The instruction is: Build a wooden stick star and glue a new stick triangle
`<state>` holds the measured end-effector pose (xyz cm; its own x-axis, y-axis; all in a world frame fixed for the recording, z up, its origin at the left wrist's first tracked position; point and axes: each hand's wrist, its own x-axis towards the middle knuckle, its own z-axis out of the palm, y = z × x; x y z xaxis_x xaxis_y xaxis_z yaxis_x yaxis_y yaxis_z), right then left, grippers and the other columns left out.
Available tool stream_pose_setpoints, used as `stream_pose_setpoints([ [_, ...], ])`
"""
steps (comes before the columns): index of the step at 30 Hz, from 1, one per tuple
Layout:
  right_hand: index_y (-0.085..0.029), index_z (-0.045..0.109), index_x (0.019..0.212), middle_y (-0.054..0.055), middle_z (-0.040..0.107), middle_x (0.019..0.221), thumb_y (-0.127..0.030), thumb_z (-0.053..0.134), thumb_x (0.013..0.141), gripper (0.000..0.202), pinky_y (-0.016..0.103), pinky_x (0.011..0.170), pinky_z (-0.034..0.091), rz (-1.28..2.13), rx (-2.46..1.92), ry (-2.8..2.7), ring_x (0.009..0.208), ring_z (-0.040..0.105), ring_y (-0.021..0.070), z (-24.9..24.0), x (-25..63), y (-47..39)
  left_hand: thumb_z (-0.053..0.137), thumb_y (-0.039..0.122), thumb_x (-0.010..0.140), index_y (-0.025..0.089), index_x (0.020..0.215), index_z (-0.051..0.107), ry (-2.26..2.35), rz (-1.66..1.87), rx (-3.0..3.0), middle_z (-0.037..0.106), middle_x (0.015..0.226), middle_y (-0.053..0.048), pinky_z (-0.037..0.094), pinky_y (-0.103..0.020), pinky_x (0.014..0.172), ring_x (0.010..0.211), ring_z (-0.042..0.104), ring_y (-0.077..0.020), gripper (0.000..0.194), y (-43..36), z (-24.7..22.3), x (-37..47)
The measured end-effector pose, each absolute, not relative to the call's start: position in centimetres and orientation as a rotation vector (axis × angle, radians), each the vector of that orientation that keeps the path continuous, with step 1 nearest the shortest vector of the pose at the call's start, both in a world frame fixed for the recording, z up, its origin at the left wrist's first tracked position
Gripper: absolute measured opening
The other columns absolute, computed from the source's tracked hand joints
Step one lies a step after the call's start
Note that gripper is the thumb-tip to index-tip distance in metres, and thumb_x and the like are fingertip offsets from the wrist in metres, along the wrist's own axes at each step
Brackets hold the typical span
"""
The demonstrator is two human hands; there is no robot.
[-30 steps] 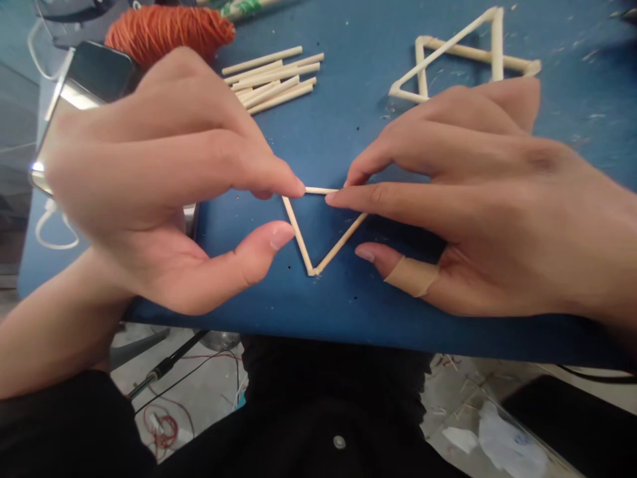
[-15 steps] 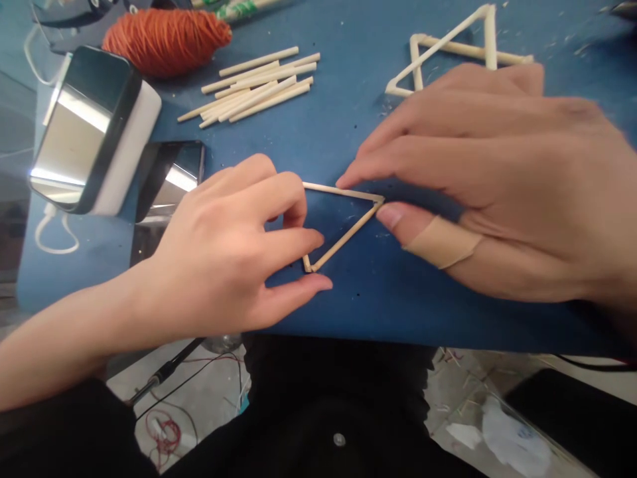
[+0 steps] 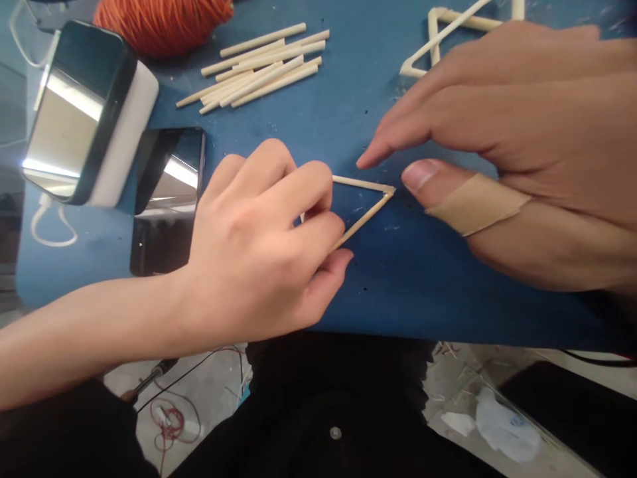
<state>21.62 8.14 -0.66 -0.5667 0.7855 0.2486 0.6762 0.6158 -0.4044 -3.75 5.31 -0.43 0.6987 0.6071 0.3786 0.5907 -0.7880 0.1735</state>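
Observation:
A small triangle of thin wooden sticks (image 3: 365,217) lies on the blue table, its pointed corner toward the right. My left hand (image 3: 269,242) is closed over its left part, thumb and index finger pinching the lower stick; the left corners are hidden beneath the fingers. Just right of the pointed corner hovers my right hand (image 3: 512,146), with thumb and index finger apart and nothing between them. Tan tape wraps the right thumb. Beyond the right hand stands a larger frame of joined sticks (image 3: 434,43), partly covered by that hand.
Several loose wooden sticks (image 3: 259,66) lie in a pile at the back, beside a spool of orange cord (image 3: 164,23). On the left are a boxy device with a glossy screen (image 3: 74,113) and a dark phone (image 3: 172,192). The blue table's front edge (image 3: 398,335) runs above my lap.
My left hand has shifted right and closed its thumb and index finger on the triangle's lower stick. My right hand has drawn away to the right, off the triangle.

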Motion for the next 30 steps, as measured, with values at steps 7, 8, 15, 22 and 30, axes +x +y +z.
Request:
stream_pose_setpoints([
  [7, -0.023, 0.078, 0.112, 0.010, 0.076, 0.117, -0.045, 0.041, 0.102, 0.044, 0.054, 0.101, 0.048, 0.379, -1.207, -2.377, 0.117, 0.071, 0.0337, -1.2, 21.1, 8.2, 0.068, 0.017, 0.093, 0.025, 0.087, 0.079, 1.062, 0.686, 2.843, 0.072, 0.089, -0.004, 0.050, -0.049, 0.079, 0.092, 0.068, -0.0289, 0.015, 5.2, -0.4, -3.7],
  [8, -0.024, 0.078, 0.112, 0.009, 0.077, 0.116, -0.044, 0.041, 0.103, 0.043, 0.054, 0.100, 0.048, 0.367, -1.196, -2.363, 0.117, 0.071, 0.0330, -1.3, 21.1, 8.2, 0.069, 0.016, 0.092, 0.026, 0.087, 0.080, 1.062, 0.668, 2.841, 0.072, 0.090, -0.004, 0.050, -0.050, 0.080, 0.094, 0.068, -0.0297, 0.016, 5.3, -0.4, -3.8],
  [15, -0.031, 0.081, 0.107, 0.003, 0.075, 0.115, -0.033, 0.056, 0.104, 0.026, 0.048, 0.098, 0.048, 0.358, -1.001, -2.467, 0.105, 0.067, 0.0250, -1.1, 23.2, 8.4, 0.071, 0.015, 0.090, 0.026, 0.081, 0.076, 0.888, 0.600, 2.873, 0.077, 0.095, -0.003, 0.045, -0.048, 0.073, 0.090, 0.067, -0.0283, 0.014, 6.9, 0.2, -5.2],
  [22, -0.045, 0.086, 0.102, -0.011, 0.068, 0.132, -0.056, 0.051, 0.107, 0.037, 0.048, 0.097, 0.040, 0.384, -0.859, -2.612, 0.109, 0.061, 0.0187, -0.9, 24.8, 8.6, 0.078, 0.024, 0.090, 0.027, 0.079, 0.074, 0.721, 0.647, 2.863, 0.076, 0.090, -0.002, 0.042, -0.048, 0.074, 0.089, 0.067, -0.0286, 0.012, 8.0, 1.0, -5.6],
  [30, -0.040, 0.086, 0.090, -0.010, 0.074, 0.111, -0.040, 0.056, 0.110, 0.036, 0.048, 0.095, 0.046, 0.481, -0.734, -2.478, 0.114, 0.062, 0.0191, -1.6, 22.9, 8.9, 0.084, 0.020, 0.092, 0.026, 0.074, 0.074, 0.682, 0.727, 2.737, 0.074, 0.078, 0.001, 0.037, -0.045, 0.065, 0.070, 0.059, -0.0202, 0.021, 7.7, 0.1, -4.6],
])
